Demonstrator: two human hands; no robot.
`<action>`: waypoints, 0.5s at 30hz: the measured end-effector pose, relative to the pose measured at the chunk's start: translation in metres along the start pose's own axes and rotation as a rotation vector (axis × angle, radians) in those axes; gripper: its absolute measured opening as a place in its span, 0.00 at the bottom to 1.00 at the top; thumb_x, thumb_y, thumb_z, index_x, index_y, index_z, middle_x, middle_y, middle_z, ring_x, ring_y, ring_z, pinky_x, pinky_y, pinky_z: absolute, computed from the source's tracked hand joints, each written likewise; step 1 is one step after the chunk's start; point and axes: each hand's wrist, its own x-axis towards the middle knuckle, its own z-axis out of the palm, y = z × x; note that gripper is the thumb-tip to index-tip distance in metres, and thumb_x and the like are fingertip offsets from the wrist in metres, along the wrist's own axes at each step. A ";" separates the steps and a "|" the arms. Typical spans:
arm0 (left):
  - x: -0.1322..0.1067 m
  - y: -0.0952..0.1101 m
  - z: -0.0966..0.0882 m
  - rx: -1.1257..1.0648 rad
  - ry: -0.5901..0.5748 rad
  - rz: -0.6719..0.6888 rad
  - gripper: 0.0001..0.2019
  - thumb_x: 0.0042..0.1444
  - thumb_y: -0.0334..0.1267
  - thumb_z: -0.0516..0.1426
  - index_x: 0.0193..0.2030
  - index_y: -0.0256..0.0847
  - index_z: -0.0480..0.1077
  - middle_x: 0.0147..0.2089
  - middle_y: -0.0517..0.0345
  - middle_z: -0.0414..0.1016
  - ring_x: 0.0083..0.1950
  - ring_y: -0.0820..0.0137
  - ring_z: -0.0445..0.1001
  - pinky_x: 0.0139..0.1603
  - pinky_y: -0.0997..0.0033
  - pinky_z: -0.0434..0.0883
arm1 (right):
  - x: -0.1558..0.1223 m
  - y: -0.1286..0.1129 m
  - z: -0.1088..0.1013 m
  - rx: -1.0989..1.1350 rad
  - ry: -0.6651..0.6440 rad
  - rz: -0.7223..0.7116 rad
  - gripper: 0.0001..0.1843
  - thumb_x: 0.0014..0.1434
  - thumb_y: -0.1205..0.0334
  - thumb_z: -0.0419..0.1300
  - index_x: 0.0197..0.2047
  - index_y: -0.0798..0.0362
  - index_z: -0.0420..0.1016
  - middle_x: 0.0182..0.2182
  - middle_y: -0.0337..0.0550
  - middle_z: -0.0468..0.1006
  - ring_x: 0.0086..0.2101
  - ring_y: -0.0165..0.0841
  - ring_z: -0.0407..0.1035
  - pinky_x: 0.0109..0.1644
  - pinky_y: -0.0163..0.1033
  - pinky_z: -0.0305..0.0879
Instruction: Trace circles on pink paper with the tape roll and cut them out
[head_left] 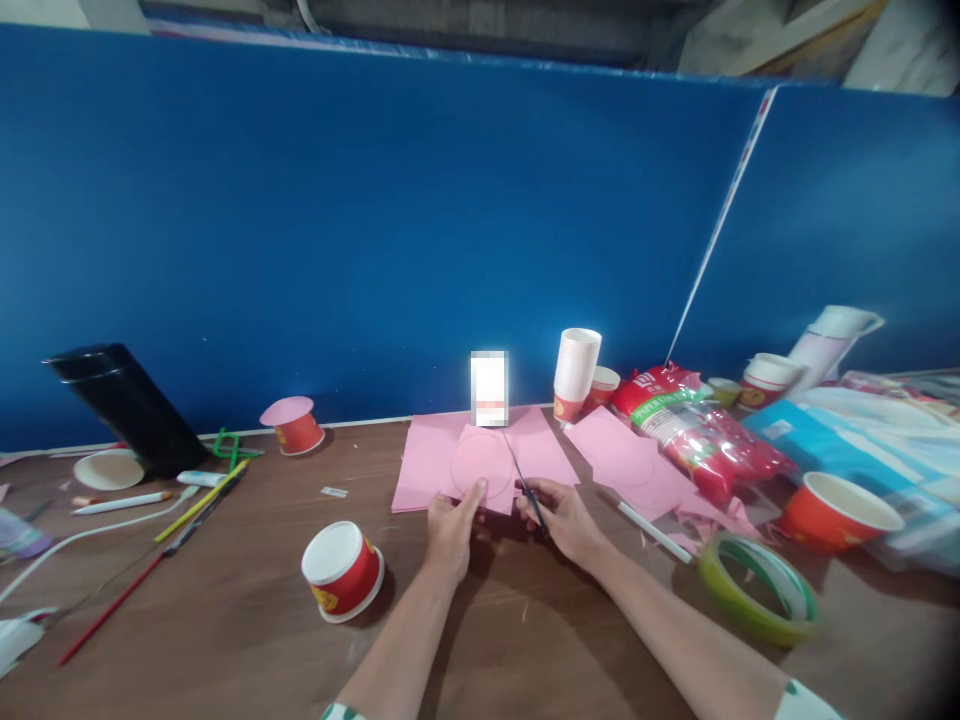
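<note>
My left hand pinches the near edge of a pink paper sheet, its thumb on top. A circle is outlined on that sheet. My right hand is closed round the handles of a pair of scissors, whose blades point away from me along the sheet's right side. Whether the blades touch the paper I cannot make out. Under and behind lie more pink sheets. Left of my left hand a red paper cup stands upside down.
A stack of white cups, a red cup package and a green tape roll are on the right. Leftward are a black bottle, a pink-topped red cup and brushes. A blue partition stands behind the table.
</note>
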 end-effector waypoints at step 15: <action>0.006 -0.008 -0.004 0.050 0.019 -0.002 0.20 0.37 0.51 0.64 0.20 0.35 0.66 0.13 0.62 0.64 0.13 0.76 0.61 0.13 0.75 0.59 | -0.001 -0.001 -0.001 -0.005 -0.006 0.008 0.23 0.51 0.50 0.62 0.45 0.58 0.72 0.22 0.37 0.69 0.22 0.27 0.63 0.23 0.31 0.57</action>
